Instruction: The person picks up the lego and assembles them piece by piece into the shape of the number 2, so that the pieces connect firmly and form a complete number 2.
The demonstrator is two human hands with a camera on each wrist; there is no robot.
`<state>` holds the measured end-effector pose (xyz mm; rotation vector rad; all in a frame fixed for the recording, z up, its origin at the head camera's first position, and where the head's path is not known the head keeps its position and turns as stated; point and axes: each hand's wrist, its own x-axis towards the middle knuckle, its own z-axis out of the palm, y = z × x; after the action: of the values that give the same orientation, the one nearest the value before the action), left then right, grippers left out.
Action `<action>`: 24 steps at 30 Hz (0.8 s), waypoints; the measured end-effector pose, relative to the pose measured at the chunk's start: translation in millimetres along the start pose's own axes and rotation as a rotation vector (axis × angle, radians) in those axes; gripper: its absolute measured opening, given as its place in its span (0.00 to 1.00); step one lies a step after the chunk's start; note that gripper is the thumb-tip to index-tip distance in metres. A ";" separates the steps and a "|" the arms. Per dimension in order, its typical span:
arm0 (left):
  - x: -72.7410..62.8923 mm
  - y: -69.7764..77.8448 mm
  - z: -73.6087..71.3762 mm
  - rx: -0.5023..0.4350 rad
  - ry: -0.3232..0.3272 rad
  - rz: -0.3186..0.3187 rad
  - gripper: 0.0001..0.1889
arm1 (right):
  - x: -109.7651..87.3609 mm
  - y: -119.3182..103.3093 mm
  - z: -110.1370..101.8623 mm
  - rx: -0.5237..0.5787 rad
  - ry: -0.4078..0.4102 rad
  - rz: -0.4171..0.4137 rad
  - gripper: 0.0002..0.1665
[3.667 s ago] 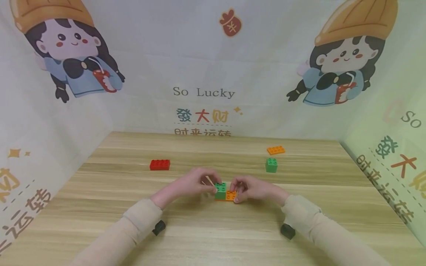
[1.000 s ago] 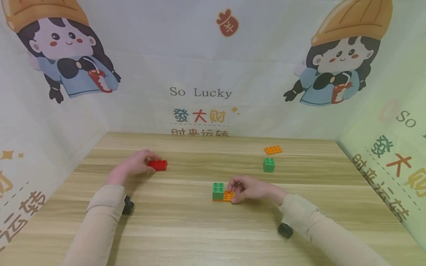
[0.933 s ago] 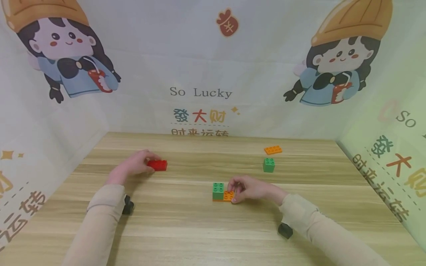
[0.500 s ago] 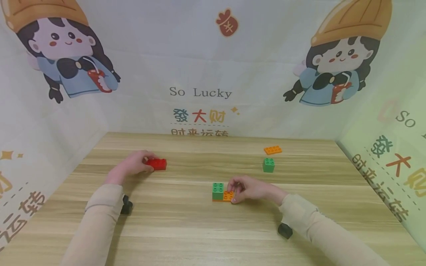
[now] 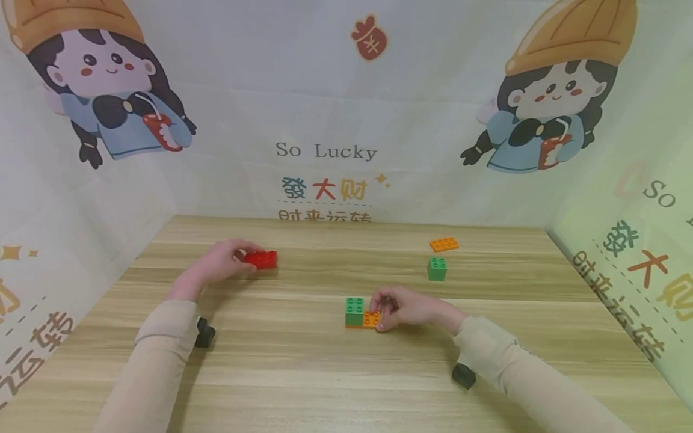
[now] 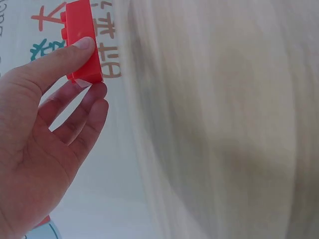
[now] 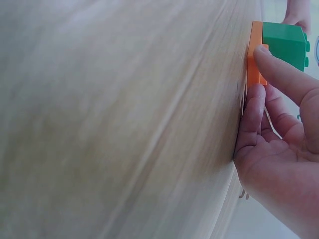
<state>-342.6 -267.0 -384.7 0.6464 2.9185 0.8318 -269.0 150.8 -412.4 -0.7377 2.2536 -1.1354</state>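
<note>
Toward the back-left corner of the bench (image 5: 303, 385), the left hand (image 5: 224, 260) pinches the red brick (image 5: 263, 260), long axis roughly along the back edge; the right hand (image 5: 403, 305) pinches the orange plate (image 5: 371, 319). That plate lies frontward and rightward.

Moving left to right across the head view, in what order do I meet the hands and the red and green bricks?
Left hand → red brick → stacked green brick → right hand → loose green brick.
</note>
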 end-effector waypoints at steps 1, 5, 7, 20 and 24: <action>0.6 1.8 -0.1 -0.005 0.003 0.003 0.21 | 0.0 0.0 0.0 0.002 0.000 -0.001 0.17; 3.4 10.4 -0.7 -0.002 0.015 0.027 0.21 | 0.2 0.9 0.1 -0.001 -0.002 0.001 0.17; 5.0 14.8 -0.9 -0.004 0.018 0.030 0.21 | 0.5 1.5 0.4 -0.003 0.000 0.002 0.17; 6.4 45.7 0.7 -0.031 0.048 0.055 0.21 | 0.2 2.3 0.3 0.005 -0.004 -0.018 0.17; 7.0 56.7 3.1 -0.016 0.063 0.063 0.21 | 0.3 2.0 -0.1 0.012 -0.002 -0.020 0.17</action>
<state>-326.9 -218.9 -357.8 0.7282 2.9585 0.8974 -269.7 151.7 -414.0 -0.7585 2.2403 -1.1558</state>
